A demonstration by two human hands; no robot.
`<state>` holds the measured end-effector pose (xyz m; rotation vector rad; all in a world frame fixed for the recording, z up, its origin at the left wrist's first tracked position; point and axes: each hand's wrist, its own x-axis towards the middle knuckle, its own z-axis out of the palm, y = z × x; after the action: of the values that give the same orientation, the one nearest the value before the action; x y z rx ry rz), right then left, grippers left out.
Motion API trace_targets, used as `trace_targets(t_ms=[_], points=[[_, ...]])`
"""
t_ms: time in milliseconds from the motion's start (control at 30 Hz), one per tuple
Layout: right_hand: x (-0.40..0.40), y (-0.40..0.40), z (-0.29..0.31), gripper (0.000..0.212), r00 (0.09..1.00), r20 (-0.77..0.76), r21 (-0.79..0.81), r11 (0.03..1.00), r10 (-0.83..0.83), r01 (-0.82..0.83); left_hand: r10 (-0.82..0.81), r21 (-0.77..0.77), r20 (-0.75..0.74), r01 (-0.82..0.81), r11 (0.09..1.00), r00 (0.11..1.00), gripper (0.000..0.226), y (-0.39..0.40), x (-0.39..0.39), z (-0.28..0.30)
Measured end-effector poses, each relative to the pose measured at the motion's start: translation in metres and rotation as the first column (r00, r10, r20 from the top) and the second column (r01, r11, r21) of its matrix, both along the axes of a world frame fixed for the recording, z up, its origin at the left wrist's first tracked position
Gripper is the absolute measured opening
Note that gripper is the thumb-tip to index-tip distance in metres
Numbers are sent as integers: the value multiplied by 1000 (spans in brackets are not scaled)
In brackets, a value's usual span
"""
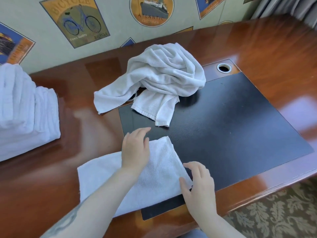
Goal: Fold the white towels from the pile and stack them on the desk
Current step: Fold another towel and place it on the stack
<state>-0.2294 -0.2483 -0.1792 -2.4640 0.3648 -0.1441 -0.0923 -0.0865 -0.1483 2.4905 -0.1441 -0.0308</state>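
Note:
A folded white towel (106,179) lies flat at the desk's near edge, partly over the black desk pad (231,127). My left hand (135,150) rests flat on top of it, fingers straight and pointing away from me. My right hand (199,184) sits at the towel's right corner, thumb on the cloth and fingers loosely spread over the pad. A crumpled pile of white towels (164,78) lies farther back in the middle of the desk. A stack of folded white towels (25,114) stands at the left.
The glossy wooden desk (265,45) meets a wall with poster prints at the back. A round cable hole (224,67) sits behind the pad on the right. Patterned carpet (277,213) shows past the desk's near right edge.

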Motion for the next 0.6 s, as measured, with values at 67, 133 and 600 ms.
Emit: trace_targets(t_ms=[67, 133, 600], points=[[16, 18, -1, 47, 973, 70, -153, 966, 219, -207, 65, 133, -10, -63, 989, 998, 38, 24, -40, -13], [32, 46, -6, 50, 902, 20, -287, 867, 430, -407, 107, 289, -64, -85, 953, 992, 45, 39, -73, -28], [85, 77, -26, 64, 843, -264, -381, 752, 469, -538, 156, 535, -75, -92, 840, 985, 61, 112, -62, -61]])
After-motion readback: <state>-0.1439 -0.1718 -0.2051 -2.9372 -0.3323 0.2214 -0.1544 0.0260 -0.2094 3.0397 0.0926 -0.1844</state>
